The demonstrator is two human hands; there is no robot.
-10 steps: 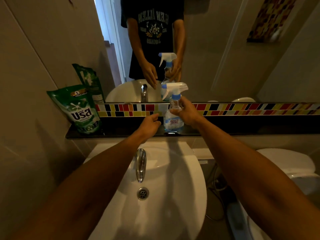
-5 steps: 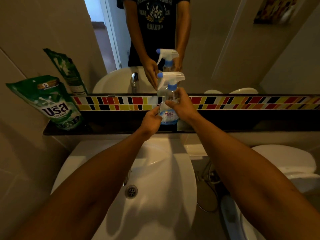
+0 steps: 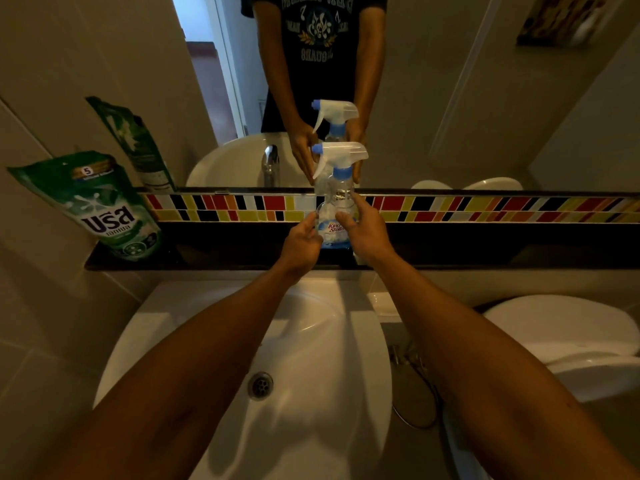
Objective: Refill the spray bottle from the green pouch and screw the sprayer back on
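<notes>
Head view cuts off the tap; only the sink (image 3: 207,341) and its drain (image 3: 260,385) show below the dark shelf (image 3: 214,251). The bottle (image 3: 335,216) stands upright mid-shelf, sprayer (image 3: 341,157) on, its lower sides hidden by both hands. The left hand (image 3: 302,242) and right hand (image 3: 365,233) curl loosely against it; a firm grip cannot be told. The pouch (image 3: 100,206) leans at the shelf's left end.
</notes>
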